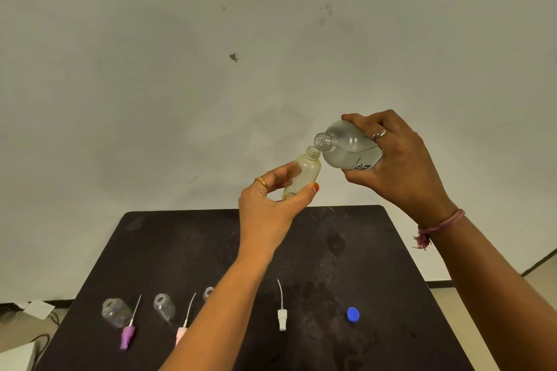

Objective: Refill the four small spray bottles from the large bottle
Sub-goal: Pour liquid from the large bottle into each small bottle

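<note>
My right hand holds the large clear bottle tilted to the left, its open neck just above the mouth of a small frosted spray bottle. My left hand grips that small bottle between thumb and fingers, raised above the far edge of the dark table. Two open small clear bottles stand at the table's front left. A third small bottle is mostly hidden behind my left forearm.
Loose spray heads with dip tubes lie on the table: a purple one, a pink one partly under my arm, and a white one. A blue cap sits at the front right. A pale wall rises behind the table.
</note>
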`<state>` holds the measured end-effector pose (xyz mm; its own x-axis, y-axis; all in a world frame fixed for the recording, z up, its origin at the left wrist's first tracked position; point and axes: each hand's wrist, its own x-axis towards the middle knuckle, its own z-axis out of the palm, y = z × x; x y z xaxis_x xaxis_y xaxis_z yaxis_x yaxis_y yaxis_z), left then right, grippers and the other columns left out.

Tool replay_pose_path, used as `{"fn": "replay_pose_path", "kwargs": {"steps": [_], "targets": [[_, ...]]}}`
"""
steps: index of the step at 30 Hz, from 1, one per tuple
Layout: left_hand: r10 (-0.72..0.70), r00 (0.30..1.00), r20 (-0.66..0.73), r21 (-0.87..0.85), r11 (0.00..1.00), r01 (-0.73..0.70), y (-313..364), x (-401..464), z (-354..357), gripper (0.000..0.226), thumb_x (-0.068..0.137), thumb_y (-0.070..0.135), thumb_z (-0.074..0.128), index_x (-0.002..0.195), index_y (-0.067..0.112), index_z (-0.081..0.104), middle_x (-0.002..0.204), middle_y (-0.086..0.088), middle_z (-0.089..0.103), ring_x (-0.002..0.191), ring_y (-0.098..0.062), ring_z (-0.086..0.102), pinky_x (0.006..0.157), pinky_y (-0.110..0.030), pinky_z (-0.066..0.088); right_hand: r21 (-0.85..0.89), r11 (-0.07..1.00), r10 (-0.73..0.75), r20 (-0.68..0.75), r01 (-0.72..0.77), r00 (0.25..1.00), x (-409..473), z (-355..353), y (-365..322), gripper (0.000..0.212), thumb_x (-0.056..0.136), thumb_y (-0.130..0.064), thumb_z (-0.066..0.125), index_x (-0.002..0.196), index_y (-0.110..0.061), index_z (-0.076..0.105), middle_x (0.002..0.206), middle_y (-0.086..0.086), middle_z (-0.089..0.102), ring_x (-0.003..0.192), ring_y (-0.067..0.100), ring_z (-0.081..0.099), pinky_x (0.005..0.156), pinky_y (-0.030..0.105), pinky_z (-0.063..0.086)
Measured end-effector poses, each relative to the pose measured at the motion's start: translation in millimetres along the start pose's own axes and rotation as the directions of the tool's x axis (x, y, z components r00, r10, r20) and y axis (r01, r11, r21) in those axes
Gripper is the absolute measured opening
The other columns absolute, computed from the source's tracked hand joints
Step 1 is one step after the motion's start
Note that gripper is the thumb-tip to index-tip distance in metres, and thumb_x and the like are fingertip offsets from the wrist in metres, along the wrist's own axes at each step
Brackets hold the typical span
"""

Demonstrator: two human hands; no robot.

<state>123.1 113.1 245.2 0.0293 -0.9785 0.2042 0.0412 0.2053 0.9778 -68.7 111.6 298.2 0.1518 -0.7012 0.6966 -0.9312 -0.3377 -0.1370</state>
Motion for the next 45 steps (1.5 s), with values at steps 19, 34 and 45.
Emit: {"fn": "replay_pose_path", "kwargs": {"steps": [19, 34, 45], "targets": [[-0.013, 1.0, -0.015, -0.021, 1.0, 0.013, 1.0, -0.6, 1.6, 0.037, 0.069, 0.026, 0.084, 0.103, 0.033, 0.069, 0.102, 0.014, 0.07, 0.096, 0.001, 0.063, 0.066, 0.001, 0.044, -0.059, 0.997, -0.045, 0.003, 0.045, 0.999, 5.2, -2.9, 0.2, 0.076, 0.06, -0.021, 0.084, 0.13, -0.018, 0.054, 0.108, 0.009, 0.056, 0.095, 0.025, 0.057, 0.078, 0.035, 0.044], [-0.008, 1.0, -0.028, -0.028, 1.0, 0.007, 0.9, -0.2, 4.4, 0.039, 0.069, 0.026, 0.084, 0.106, 0.03, 0.07, 0.104, 0.013, 0.07, 0.097, 0.001, 0.063, 0.067, 0.002, 0.044, -0.058, 0.997, -0.044, 0.011, 0.044, 0.999, 5.8, -6.4, 1.0, 0.075, 0.061, -0.02, 0.084, 0.13, -0.018, 0.054, 0.109, 0.009, 0.057, 0.096, 0.026, 0.057, 0.079, 0.037, 0.046], [-0.005, 1.0, -0.022, -0.048, 0.999, 0.004, 1.8, -1.5, 5.7, 0.035, 0.069, 0.025, 0.084, 0.095, 0.04, 0.066, 0.096, 0.022, 0.067, 0.092, 0.011, 0.061, 0.062, 0.002, 0.041, -0.077, 0.996, -0.053, 0.017, 0.054, 0.998, 5.5, -5.8, 2.4, 0.077, 0.06, -0.02, 0.085, 0.13, -0.016, 0.054, 0.11, 0.011, 0.057, 0.096, 0.027, 0.057, 0.078, 0.031, 0.039]]}}
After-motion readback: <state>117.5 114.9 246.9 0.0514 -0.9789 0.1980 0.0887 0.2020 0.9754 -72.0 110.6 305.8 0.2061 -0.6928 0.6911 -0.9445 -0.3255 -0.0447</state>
